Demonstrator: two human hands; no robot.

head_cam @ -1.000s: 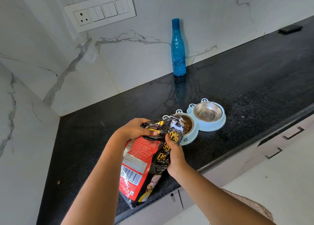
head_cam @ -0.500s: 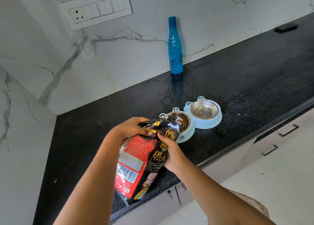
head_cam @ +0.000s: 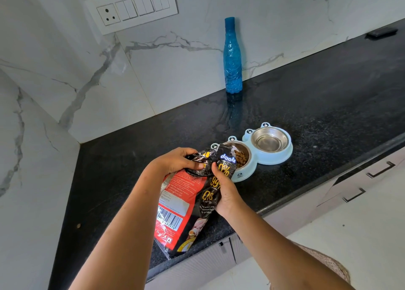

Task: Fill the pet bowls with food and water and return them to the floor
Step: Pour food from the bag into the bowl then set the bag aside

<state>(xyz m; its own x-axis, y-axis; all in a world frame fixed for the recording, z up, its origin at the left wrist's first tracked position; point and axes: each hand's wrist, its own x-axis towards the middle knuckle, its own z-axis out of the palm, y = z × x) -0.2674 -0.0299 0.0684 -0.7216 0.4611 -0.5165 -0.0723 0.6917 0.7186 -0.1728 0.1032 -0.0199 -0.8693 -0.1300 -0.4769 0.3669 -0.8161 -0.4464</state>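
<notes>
Your left grip [head_cam: 175,161] was curled over the crumpled top of the food bag [head_cam: 188,202]. Your right grip [head_cam: 226,193] pinched the bag's front just below it, thumb up, so each was closed on the bag. The bag's mouth lay at the near rim of the food bowl [head_cam: 242,156], which already held kibble. The other bowl [head_cam: 270,139], in the same pale blue stand [head_cam: 285,158] on the worktop [head_cam: 328,105], looked empty.

You seemed to be ending the pour, though I could not tell whether kibble was falling. To do it well, you needed to tip the mouth upward before drawing it off the rim, then fold the top shut. The blue bottle [head_cam: 232,57] stood upright by the wall, well behind the 2 bowls, likely for the water.
</notes>
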